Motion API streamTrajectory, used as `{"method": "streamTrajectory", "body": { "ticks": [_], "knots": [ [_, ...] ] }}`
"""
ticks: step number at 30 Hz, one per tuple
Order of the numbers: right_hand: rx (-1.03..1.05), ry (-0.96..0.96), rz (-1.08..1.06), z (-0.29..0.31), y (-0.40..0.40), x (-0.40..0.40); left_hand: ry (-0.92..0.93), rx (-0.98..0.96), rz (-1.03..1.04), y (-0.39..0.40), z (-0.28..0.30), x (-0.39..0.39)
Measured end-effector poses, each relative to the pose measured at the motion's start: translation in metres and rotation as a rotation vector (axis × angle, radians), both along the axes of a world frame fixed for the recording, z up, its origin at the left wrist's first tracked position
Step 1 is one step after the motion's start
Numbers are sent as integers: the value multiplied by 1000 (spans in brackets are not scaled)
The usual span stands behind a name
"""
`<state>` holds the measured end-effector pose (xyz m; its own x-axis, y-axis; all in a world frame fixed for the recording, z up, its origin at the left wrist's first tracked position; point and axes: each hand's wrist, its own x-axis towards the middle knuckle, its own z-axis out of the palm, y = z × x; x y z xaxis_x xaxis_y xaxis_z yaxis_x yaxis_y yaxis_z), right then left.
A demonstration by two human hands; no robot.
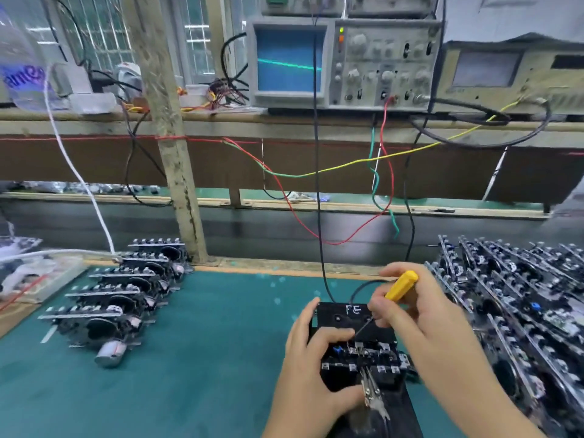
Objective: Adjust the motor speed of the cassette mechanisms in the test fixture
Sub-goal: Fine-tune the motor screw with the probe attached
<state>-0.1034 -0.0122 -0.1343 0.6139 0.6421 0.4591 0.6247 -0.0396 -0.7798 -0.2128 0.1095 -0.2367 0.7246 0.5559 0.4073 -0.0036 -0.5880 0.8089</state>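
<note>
right hand (420, 314) pinches a screwdriver (400, 286), tip on the mechanism (363, 355). left hand (311, 358) clasps the fixture (344, 314) near the bench's front edge.

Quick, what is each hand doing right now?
Left hand: grips the black test fixture.
Right hand: pinches the yellow screwdriver.

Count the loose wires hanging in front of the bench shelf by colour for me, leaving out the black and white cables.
Red wire: 1
Green wire: 1
Yellow wire: 1
Total: 3 coloured wires that can be told apart; where the red and green ones cross they may hide more.
</note>
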Motion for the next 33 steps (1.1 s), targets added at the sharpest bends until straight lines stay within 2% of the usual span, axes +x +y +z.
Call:
{"method": "streamTrajectory", "body": {
  "ticks": [5,10,15,20,33],
  "knots": [
    [121,-31,22,4,-4,1,49,-16,-11,-2,5,-2],
    [-1,-35,38,-2,0,-1,38,-13,-12,-4,6,-2],
    [72,-31,54,1,0,-1,50,-24,1,-5,8,-3],
    [21,-7,46,-2,2,-1,38,-13,-1,-6,9,-2],
    [50,-30,64,-2,2,-2,21,20,6,-1,1,0]
  ]
}}
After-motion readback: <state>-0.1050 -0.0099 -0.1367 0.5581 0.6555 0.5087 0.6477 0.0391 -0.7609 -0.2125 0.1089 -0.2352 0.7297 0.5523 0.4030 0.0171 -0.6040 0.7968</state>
